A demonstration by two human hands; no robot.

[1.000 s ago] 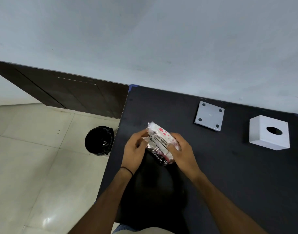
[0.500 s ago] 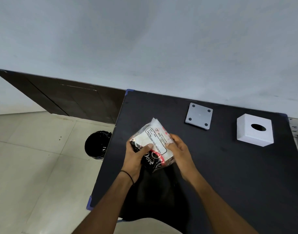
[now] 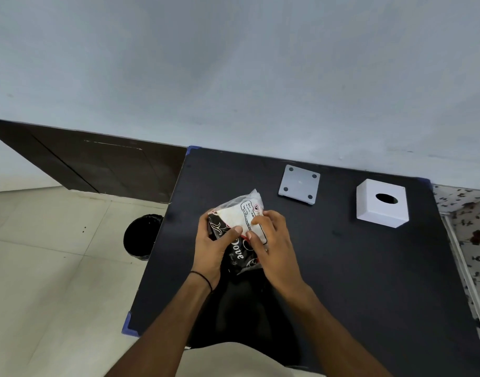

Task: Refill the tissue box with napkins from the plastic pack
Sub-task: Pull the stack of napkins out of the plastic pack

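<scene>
So, nearest the camera, both forearms reach out over a black table (image 3: pixel 355 281), with a thin black band (image 3: pixel 203 278) round the left wrist. The left hand (image 3: pixel 211 248) grips the plastic pack (image 3: pixel 234 217) from its left side, thumb pressed across the front. The right hand (image 3: pixel 275 248) has it from the right, fingers curled onto the white printed label and pinching the wrapper. The pack is held tilted just above the tabletop, black patterned end toward the person and clear crinkly end pointing away. Can't really tell if the wrapper is torn open, since the fingers cover that bit.

Further back, a flat grey square plate (image 3: pixel 299 184) with four dark dots lies on the table. To its right, well apart from the hands, sits the white tissue box (image 3: pixel 380 214), oval hole on top. Off the table's left edge a black bin (image 3: pixel 140 236) stands on the pale tiled floor. Behind everything is a grey wall, with a dark brown panel (image 3: pixel 97 164) at left.
</scene>
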